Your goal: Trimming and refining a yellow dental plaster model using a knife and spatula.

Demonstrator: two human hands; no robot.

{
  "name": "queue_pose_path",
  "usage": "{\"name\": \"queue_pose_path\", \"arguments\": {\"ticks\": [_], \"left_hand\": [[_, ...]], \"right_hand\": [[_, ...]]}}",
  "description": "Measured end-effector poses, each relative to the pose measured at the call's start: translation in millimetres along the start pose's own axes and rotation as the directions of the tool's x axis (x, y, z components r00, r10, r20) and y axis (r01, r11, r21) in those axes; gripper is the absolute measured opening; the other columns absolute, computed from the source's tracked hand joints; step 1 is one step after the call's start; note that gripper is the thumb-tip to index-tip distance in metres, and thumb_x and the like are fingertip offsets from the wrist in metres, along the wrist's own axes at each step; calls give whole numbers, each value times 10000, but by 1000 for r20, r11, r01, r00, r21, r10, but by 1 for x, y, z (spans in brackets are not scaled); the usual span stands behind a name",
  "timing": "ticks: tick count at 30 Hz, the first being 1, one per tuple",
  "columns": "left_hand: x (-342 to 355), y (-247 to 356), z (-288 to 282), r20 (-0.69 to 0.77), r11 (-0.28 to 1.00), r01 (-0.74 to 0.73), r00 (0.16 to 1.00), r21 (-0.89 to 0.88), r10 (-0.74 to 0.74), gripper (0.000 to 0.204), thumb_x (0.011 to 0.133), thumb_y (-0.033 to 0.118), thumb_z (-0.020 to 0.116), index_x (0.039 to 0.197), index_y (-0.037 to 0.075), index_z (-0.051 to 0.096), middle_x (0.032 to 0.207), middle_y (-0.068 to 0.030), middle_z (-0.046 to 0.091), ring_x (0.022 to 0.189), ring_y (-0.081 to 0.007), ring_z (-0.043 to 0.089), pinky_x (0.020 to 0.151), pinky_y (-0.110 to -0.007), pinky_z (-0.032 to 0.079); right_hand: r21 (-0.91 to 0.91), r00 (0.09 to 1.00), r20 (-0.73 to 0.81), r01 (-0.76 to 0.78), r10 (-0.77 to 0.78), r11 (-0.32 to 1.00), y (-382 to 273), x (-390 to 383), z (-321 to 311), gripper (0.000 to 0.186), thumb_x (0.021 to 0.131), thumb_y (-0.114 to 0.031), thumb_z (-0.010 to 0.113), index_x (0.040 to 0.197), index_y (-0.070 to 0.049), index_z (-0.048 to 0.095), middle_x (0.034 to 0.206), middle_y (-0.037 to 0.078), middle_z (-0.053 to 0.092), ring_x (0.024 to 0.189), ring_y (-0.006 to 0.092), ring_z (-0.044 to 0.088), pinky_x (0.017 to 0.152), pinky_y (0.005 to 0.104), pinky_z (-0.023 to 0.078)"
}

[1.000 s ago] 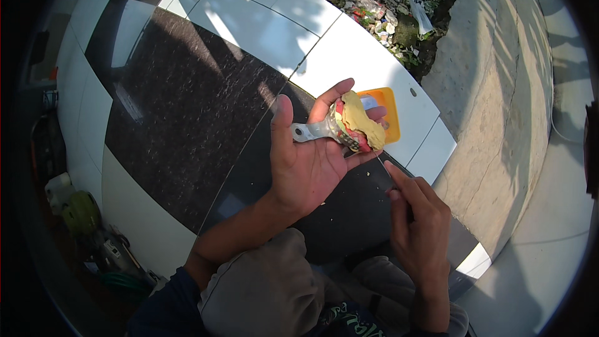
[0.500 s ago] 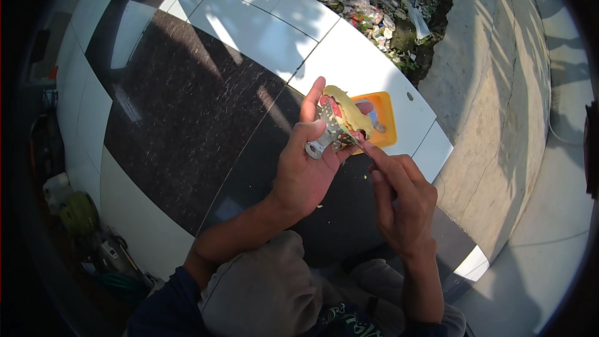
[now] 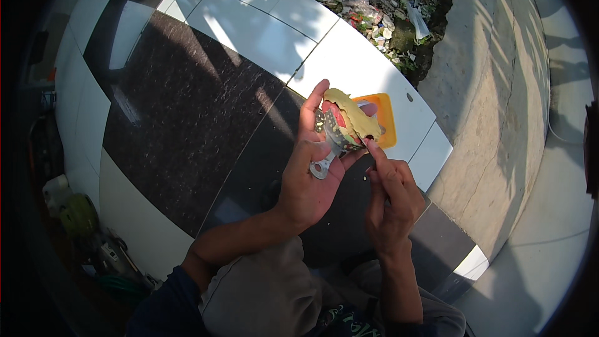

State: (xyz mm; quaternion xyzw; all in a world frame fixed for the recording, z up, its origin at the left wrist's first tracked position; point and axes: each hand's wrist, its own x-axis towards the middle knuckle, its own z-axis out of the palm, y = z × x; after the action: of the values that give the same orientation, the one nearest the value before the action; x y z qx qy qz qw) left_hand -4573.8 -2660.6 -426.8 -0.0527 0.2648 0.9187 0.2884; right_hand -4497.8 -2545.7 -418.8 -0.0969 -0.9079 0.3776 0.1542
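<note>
Two hands meet over one tool: the left hand (image 3: 310,178) is wrapped around a putty knife (image 3: 340,130), palm up, the thumb standing free at eleven o'clock and the other fingers closed behind the blade. Its grey metal handle end, pierced with a hole, juts toward seven o'clock across the palm. The blade shows red and speckled, loaded along its upper edge with a thick tan lump of putty (image 3: 353,114). The right hand (image 3: 388,196), at four o'clock from the knife, is loosely curled, its forefinger tip touching the blade's lower edge. Behind the knife, at two o'clock, an orange plastic scraper (image 3: 387,130) lies on a white tile (image 3: 349,65); dark speckled tiles (image 3: 187,125) lie to the left
</note>
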Motion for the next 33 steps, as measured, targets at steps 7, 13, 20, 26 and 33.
{"name": "queue_pose_path", "arguments": {"ticks": [7,13,20,26,33], "left_hand": [[3,1,-3,8,1000,-4,1000,-21,4,795,835,202,409,1537,130,42,1454,-206,357,1321,-301,414,1101,-461,335],[6,-2,-6,11,997,-35,999,74,34,864,824,245,464,1543,99,8,1486,-298,299,1381,-346,348,1131,-490,279],[12,3,-18,-3,963,-63,998,263,66,678,967,260,487,1488,15,129,1444,-281,389,1335,-296,427,1096,-416,349],[11,0,-16,47,898,-151,988,414,144,673,953,101,586,1454,-18,153,1327,-240,505,1219,-216,521,1032,-343,427],[8,-7,-18,59,860,-142,990,490,130,691,903,39,630,1440,-37,203,1181,-183,611,1119,-166,567,1001,-296,437]], "right_hand": [[59,999,-34,-34,36,998,-3,-1,6,450,833,87,610,1250,-80,645,762,67,598,633,127,578,582,249,463],[204,982,56,-187,179,961,-6,-3,1,373,884,49,583,1241,-47,640,775,84,616,681,144,600,619,262,476],[179,982,96,-177,162,968,-13,-2,-24,364,872,74,552,1220,2,629,872,129,650,763,171,649,661,290,507],[115,992,123,7,-22,993,-10,15,-28,351,845,78,590,1178,-14,645,942,137,664,754,200,659,656,299,514],[24,984,176,29,-32,999,-14,24,-32,383,833,71,613,1188,-65,659,903,114,644,717,179,648,613,298,507]]}}
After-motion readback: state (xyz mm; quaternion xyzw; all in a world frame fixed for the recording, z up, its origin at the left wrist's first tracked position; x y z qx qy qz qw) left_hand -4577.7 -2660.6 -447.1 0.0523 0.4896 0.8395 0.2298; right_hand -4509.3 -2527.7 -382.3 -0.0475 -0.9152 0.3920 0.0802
